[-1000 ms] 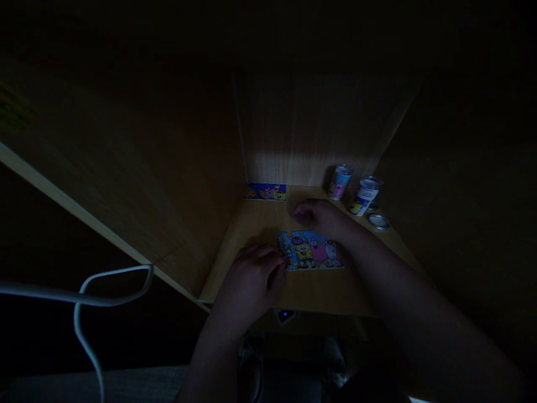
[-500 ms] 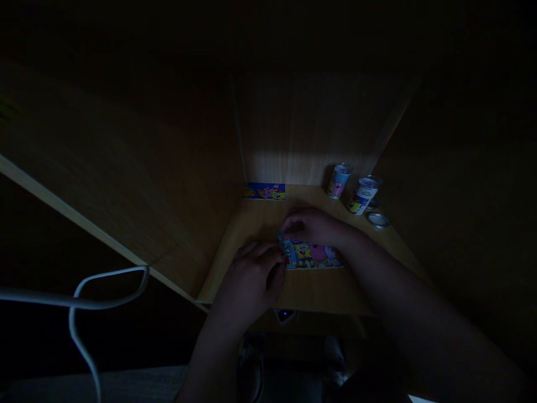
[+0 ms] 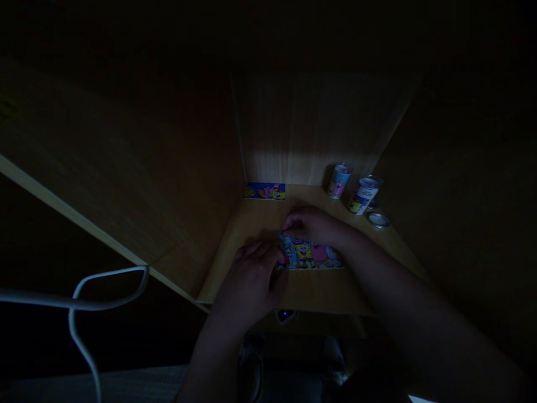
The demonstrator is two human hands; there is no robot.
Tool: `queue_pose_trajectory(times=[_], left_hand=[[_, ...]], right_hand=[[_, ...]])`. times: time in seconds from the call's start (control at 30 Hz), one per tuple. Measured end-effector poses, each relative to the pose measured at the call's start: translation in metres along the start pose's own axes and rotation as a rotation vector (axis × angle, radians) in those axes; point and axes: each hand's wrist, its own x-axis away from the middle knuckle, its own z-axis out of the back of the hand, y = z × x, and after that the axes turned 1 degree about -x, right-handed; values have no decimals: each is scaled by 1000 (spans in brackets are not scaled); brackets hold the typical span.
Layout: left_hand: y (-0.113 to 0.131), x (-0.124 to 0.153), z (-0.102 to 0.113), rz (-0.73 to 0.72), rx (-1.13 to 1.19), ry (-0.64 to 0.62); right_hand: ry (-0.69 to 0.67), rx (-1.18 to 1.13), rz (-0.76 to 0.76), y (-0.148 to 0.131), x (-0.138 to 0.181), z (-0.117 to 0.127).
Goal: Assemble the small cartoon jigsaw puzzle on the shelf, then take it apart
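hidden: cartoon puzzle [image 3: 312, 256] left end, under left hand [image 3: 251, 280], right hand [image 3: 312, 225] | too small: canister [image 3: 363, 196] print

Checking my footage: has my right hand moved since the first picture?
Yes: the right hand moved toward the person and slightly left, judged against the blue cartoon card at the back wall.

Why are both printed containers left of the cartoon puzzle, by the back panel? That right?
No, they're on the right. The head view shows the blue container and the white-labelled container right of the cartoon puzzle, by the back panel.
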Motion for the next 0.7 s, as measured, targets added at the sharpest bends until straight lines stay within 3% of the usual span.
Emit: queue_pose_trajectory(times=[0.6,0.7], left_hand=[[0,-1,-1,4,-23,-12],[-1,0,0,6,-18,-10]], right_hand=[[-42,20,56,0,0,0],[9,79,63,1,-1,5]])
